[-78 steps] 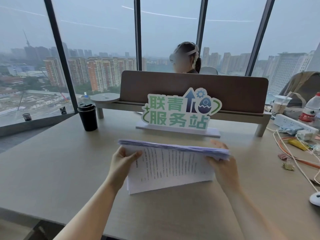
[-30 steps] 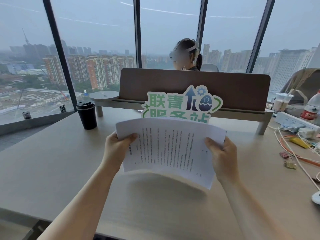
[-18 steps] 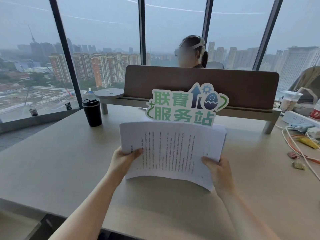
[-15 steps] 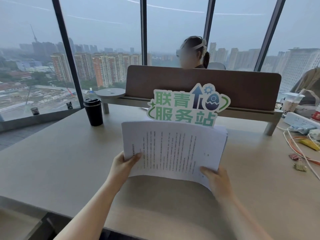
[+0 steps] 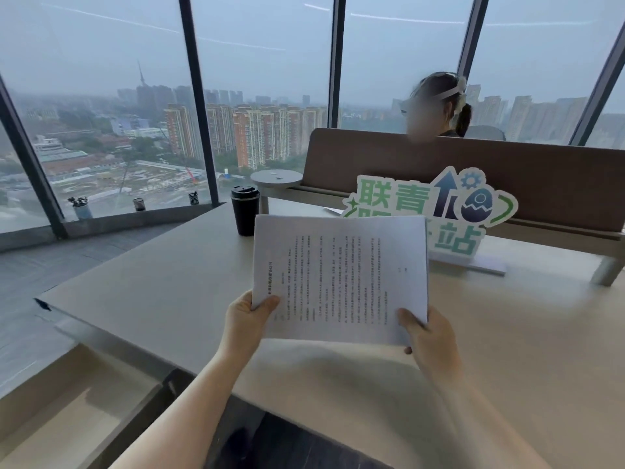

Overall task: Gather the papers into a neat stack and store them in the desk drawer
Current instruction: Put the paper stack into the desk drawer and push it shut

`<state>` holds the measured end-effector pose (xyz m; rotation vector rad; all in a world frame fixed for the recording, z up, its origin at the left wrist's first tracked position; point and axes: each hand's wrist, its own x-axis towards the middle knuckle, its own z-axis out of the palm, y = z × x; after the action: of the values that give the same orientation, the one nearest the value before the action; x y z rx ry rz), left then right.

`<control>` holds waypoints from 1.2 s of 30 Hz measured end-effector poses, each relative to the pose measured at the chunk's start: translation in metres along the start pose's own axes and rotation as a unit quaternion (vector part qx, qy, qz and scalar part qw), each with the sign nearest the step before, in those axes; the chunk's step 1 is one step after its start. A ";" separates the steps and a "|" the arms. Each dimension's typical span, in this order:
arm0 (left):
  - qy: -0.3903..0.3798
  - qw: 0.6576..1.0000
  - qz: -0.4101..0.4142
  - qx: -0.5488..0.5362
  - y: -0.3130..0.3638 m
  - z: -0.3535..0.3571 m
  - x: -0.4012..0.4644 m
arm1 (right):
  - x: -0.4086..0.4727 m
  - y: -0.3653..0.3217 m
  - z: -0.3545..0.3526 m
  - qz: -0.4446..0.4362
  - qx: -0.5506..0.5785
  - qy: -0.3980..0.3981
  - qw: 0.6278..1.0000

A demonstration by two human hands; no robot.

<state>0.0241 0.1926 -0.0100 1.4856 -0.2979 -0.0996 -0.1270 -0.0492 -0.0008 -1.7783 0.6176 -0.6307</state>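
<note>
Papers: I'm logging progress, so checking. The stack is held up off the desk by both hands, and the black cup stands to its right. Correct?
Not quite. The head view shows the black cup standing to the left of the papers, not the right. The rest holds: the left hand and right hand both hold the stack up off the desk.

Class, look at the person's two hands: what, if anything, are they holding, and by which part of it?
Both hold the stack of papers, lifted off the desk: the left hand grips its lower left corner, the right hand its lower right corner.
</note>
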 end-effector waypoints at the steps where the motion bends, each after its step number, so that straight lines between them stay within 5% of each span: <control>1: 0.013 1.000 -0.002 -0.005 0.003 -0.013 -0.002 | -0.001 -0.005 0.012 -0.007 0.001 -0.011 1.000; 19: 0.285 0.958 -0.023 0.028 0.015 -0.248 -0.071 | -0.079 -0.106 0.243 -0.150 -0.005 -0.252 0.956; 36: 0.440 0.870 -0.200 0.097 -0.059 -0.339 -0.127 | -0.145 -0.069 0.389 -0.199 -0.154 -0.358 0.899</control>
<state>-0.0039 0.5463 -0.1048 1.6197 0.7655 0.2888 0.0413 0.3326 -0.0524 -2.2735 -0.1748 -0.0980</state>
